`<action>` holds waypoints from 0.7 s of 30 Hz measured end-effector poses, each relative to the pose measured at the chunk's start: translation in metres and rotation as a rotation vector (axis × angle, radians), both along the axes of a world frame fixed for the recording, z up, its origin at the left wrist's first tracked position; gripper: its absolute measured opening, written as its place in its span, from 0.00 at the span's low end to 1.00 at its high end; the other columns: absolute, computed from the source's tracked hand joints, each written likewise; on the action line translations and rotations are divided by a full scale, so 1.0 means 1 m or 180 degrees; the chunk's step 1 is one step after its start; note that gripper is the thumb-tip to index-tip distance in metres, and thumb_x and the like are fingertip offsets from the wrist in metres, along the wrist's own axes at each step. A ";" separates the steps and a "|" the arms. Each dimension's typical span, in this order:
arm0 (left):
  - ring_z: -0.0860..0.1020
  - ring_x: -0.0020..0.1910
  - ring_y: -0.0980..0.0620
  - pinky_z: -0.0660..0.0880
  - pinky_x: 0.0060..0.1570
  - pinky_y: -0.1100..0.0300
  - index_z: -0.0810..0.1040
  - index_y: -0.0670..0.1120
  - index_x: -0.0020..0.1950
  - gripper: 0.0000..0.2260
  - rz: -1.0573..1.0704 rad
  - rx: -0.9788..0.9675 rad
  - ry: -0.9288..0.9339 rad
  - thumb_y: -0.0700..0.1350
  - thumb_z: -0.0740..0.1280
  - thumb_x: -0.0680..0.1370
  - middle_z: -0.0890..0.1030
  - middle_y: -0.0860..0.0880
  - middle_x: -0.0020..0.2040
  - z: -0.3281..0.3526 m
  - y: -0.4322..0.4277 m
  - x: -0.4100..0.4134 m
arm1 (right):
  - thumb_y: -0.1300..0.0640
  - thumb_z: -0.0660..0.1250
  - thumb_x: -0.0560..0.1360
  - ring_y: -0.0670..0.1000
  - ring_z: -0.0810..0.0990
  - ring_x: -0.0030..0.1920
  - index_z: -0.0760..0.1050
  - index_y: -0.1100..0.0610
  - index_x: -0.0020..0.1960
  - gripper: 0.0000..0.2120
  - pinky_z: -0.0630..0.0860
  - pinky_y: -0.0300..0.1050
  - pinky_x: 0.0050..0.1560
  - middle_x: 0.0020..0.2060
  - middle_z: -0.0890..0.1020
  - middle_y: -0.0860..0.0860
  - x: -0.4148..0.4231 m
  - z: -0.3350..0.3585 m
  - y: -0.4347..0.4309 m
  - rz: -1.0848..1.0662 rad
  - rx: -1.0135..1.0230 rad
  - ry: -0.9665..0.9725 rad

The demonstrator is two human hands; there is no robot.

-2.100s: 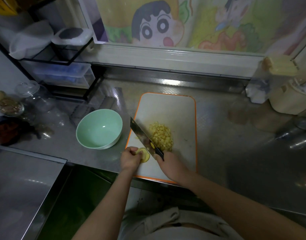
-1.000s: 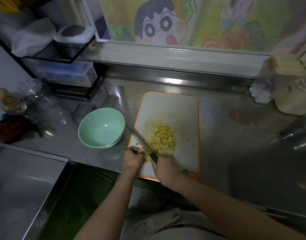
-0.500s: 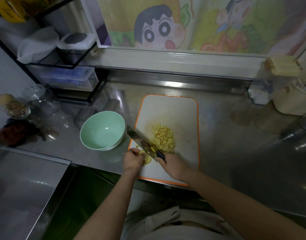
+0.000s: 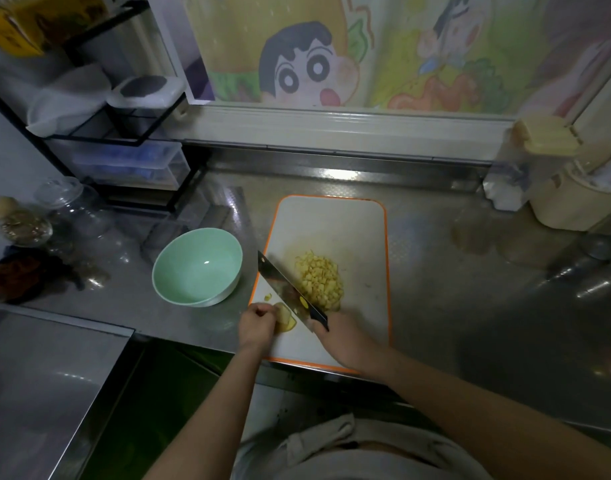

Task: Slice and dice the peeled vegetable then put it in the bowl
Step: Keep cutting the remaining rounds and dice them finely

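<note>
A white cutting board (image 4: 331,223) with an orange rim is laid on the steel tabletop (image 4: 453,289), and a pale green bowl (image 4: 196,268) is set just beside its left edge. A heap of yellow dice (image 4: 319,280) is gathered on the middle of the board. The uncut remainder of the peeled vegetable (image 4: 286,319) is kept near the board's near left corner, where it is pinned under the curled fingers of the left hand (image 4: 257,325), whose grip is closed on it. A cleaver (image 4: 279,282) is held by its black handle in the right hand (image 4: 345,337), that grip wrapped around the handle. The blade is slanted between the remainder and the heap, its tip pointed toward the bowl. One yellow bit is seen stuck on the blade's face. Whether the edge is touching the board cannot be told.
</note>
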State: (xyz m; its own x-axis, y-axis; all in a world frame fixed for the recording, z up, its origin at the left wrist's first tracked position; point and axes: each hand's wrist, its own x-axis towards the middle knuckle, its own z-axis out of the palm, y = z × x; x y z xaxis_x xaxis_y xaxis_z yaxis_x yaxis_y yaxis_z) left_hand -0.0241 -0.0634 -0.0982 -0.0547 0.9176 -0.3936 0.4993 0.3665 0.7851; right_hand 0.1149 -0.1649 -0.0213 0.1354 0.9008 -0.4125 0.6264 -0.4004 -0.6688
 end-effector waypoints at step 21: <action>0.79 0.52 0.41 0.75 0.56 0.48 0.75 0.47 0.39 0.06 0.0130 -0.0284 0.0055 0.37 0.70 0.71 0.82 0.41 0.49 0.004 0.000 0.001 | 0.49 0.54 0.82 0.47 0.70 0.31 0.63 0.55 0.35 0.19 0.60 0.35 0.27 0.31 0.70 0.50 -0.018 0.009 -0.003 0.0151 -0.0292 -0.0428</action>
